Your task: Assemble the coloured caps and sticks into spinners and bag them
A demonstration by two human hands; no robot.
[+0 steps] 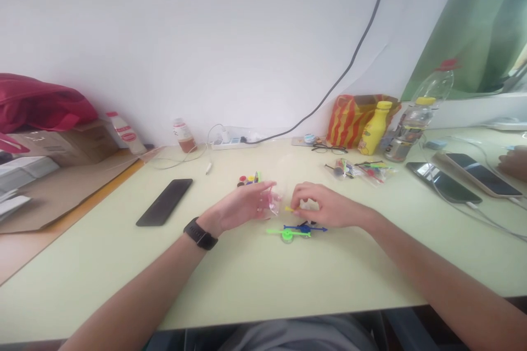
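Right, the small yellow piece is sitting at the fingertips of your right hand, which is pinching it, fingers curled in and thumb closing from below, just above the table. Your left hand is facing it, thumb stretching out, fingers loosely bending around a clear plastic bag; pinkish something is showing there, too blurred to name.

Just below your right hand, a blue arrow-shaped piece and a green arrow-shaped piece are lying close together, the green one nearer you. Behind your left hand, small coloured parts are poking out, partly hidden. You're wearing a black watch on the left wrist.

Further out: a black phone is lying left of your left hand; bagged parts are lying beyond your right hand. Along the back, a power strip is resting near the wall, glasses are lying by a striped bag, and a yellow bottle is standing in front of that bag. Far right, someone else's hand is showing at the edge.
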